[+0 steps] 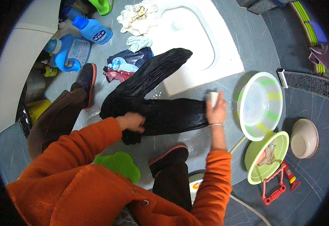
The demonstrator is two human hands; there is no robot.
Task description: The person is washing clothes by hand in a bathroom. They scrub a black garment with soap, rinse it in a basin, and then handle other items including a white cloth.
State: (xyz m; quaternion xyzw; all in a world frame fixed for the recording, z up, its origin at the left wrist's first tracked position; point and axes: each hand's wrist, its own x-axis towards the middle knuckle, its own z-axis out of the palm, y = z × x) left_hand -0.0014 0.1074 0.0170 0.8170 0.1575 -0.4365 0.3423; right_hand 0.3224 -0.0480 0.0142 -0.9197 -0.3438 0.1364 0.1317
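Observation:
A pair of wet black trousers (172,116) lies spread on the grey floor, one leg reaching right and the other slanting up onto the edge of the white squat toilet (224,56). My left hand (132,122), slightly blurred, is closed on the cloth near the waist end. At the end of the right-hand leg, my right hand (216,109) grips a white block that looks like a bar of soap (213,98), held against or just over the fabric. Its underside is hidden.
Small wet clothes (121,67) lie beyond the trousers. Blue bottles (96,33) stand at the left. On the right are a white-green basin (260,107), a green basin (250,165) holding cloth, and a beige bucket (303,139). A green stool (121,165) and a hose (253,211) are near me.

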